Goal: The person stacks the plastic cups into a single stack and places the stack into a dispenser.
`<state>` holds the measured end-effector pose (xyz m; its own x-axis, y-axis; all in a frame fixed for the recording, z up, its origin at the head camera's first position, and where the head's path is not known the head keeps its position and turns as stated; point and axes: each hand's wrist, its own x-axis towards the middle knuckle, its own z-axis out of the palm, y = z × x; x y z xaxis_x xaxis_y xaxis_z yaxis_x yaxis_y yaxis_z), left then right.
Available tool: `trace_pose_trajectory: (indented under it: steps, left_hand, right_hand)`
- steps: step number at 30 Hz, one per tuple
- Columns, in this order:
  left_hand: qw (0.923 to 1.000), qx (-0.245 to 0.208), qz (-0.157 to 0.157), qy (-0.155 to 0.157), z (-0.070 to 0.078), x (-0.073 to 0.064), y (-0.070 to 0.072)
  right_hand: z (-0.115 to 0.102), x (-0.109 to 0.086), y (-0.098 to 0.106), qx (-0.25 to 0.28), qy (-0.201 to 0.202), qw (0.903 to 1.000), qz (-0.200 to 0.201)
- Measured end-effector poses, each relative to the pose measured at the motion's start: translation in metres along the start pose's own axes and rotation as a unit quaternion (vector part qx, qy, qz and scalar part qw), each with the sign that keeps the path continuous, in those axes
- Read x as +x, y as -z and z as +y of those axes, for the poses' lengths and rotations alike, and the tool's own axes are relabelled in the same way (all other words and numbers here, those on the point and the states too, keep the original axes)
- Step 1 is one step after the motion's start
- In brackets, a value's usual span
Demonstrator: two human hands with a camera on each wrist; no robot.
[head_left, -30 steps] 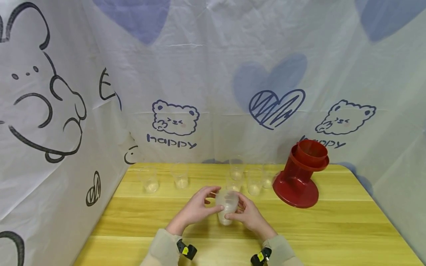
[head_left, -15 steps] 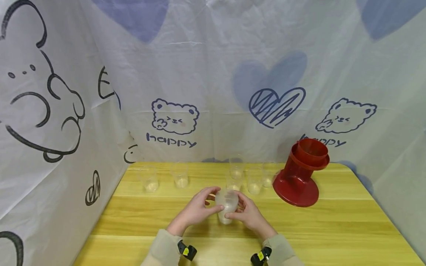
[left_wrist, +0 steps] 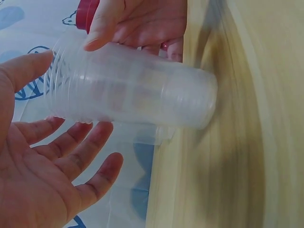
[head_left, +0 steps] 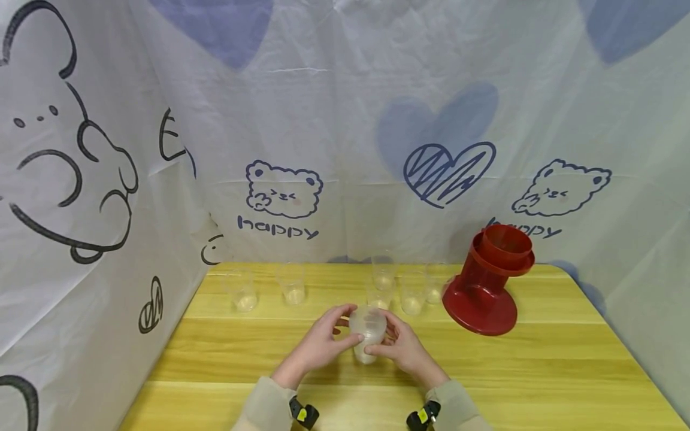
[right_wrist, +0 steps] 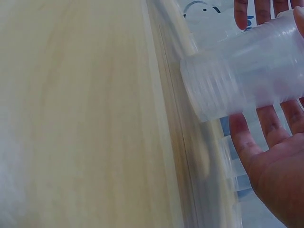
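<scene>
A stack of nested clear plastic cups (head_left: pixel 368 328) stands between the two hands near the middle of the table, rims up. In the head view the left hand (head_left: pixel 323 342) holds its left side. The left wrist view shows that thumb and several fingertips around the rim end of the stack (left_wrist: pixel 128 88), with the little finger held off it. From the other side the right hand (head_left: pixel 403 348) holds the stack, thumb toward the front. In the right wrist view, fingers (right_wrist: pixel 241 133) of this hand lie along the cup wall, and the stack's base is close over the wood.
Single clear cups stand toward the back: one cup (head_left: pixel 244 297) far left, another cup (head_left: pixel 294 292) beside it, and several grouped behind the stack, including a cup (head_left: pixel 412 299). A red plastic stand (head_left: pixel 480 305) with a round base is at the back right. Printed cloth (head_left: pixel 345 120) hangs behind the table.
</scene>
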<state>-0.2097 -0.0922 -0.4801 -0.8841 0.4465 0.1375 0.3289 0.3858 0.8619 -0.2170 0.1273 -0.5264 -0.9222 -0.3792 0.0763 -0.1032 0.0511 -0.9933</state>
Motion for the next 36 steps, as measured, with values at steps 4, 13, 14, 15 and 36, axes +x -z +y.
trace_pose_trajectory:
  steps: [4,13,14,15,36]
  left_hand:
    - [0.9999,-0.001,0.011,-0.009,-0.0018,-0.0019,-0.0026]
    - [0.9997,-0.012,0.021,-0.005,-0.0016,-0.0042,-0.0048]
    - [0.9997,-0.012,0.021,-0.004,-0.0019,-0.0041,-0.0048]
    - [0.9997,-0.012,0.021,-0.002,-0.0022,-0.004,-0.0047]
    - [0.9996,-0.026,0.014,-0.006,-0.0037,-0.0053,-0.005]
  right_hand:
    - [-0.0011,-0.0006,-0.0006,0.002,0.002,1.0,0.001]
    - [0.0003,-0.0004,-0.0014,-0.004,0.008,1.0,0.003]
    - [0.0006,-0.0004,-0.0014,-0.006,0.01,0.9999,0.002]
    - [0.0005,-0.0006,-0.0014,-0.007,0.01,0.9999,0.003]
    - [-0.0008,0.0015,0.0043,-0.011,0.035,0.9993,-0.008]
